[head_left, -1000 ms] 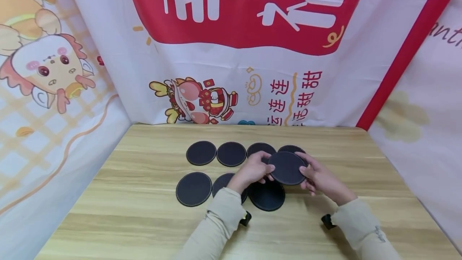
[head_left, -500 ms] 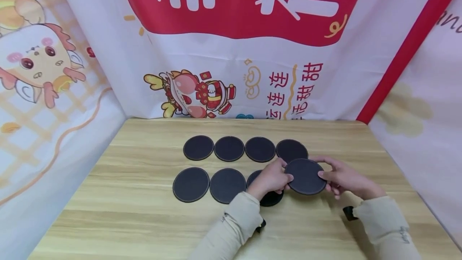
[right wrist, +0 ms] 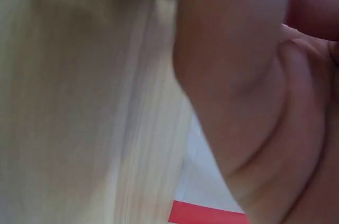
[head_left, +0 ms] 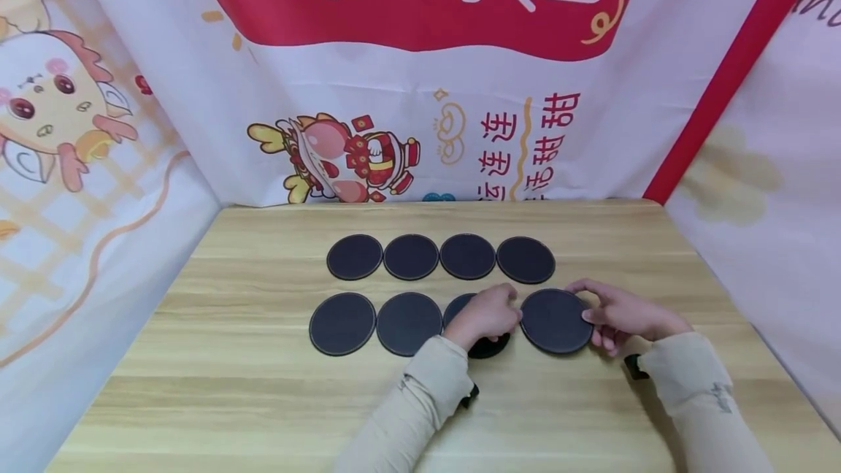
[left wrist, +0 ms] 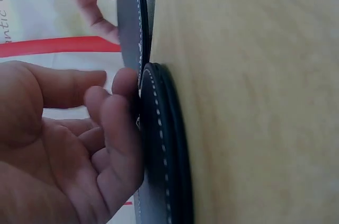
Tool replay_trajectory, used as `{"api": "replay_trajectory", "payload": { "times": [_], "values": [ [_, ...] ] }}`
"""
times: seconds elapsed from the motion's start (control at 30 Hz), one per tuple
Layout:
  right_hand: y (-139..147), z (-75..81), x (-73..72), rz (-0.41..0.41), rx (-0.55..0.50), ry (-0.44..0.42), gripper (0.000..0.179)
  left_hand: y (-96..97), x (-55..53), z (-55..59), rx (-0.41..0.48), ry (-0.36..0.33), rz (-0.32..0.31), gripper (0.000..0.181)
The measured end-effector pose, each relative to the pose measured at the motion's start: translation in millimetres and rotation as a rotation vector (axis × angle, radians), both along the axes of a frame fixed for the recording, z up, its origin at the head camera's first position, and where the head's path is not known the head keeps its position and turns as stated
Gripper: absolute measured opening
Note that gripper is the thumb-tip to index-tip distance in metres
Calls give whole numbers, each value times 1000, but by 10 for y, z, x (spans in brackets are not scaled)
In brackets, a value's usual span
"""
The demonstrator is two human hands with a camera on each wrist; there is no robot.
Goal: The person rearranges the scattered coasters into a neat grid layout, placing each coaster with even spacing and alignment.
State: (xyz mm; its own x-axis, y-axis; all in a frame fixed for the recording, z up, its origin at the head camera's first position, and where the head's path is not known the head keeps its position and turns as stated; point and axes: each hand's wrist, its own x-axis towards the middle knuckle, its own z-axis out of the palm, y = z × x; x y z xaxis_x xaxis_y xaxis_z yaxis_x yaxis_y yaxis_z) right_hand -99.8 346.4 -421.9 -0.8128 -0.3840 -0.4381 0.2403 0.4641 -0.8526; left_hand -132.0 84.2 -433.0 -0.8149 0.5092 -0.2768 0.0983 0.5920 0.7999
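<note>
My right hand pinches a round black coaster by its right side, thumb on the top face. This coaster lies at or just above the table, at the right end of the front row; its stitched rim shows in the left wrist view. Just left of it, my left hand hovers over the third front coaster and partly hides it. The left fingers are loosely bent and hold nothing; in the left wrist view they are against or very near a coaster edge. The right wrist view shows mostly palm.
Two more coasters, the far left one and its neighbour, continue the front row. Behind runs a back row of several coasters, including a right-end one. The wooden table meets a printed cloth at its back edge.
Both hands carried the coaster rightward and down to the end of the front row. The left hand has since let go of it; the right still holds on. The head view has shifted slightly.
</note>
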Motion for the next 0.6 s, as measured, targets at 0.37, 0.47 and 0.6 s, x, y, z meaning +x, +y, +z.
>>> {"api": "replay_trajectory", "payload": {
  "times": [0.37,0.47,0.6],
  "values": [
    [-229,-28,3,0,61,-48,52,-128,-15,-47,57,-90,26,55],
    [-279,-19,19,8,70,-41,51,-135,-5,-51,69,-100,31,54],
    [-331,-23,40,2,87,-46,48,-141,16,-66,71,-97,31,45]
  ]
}}
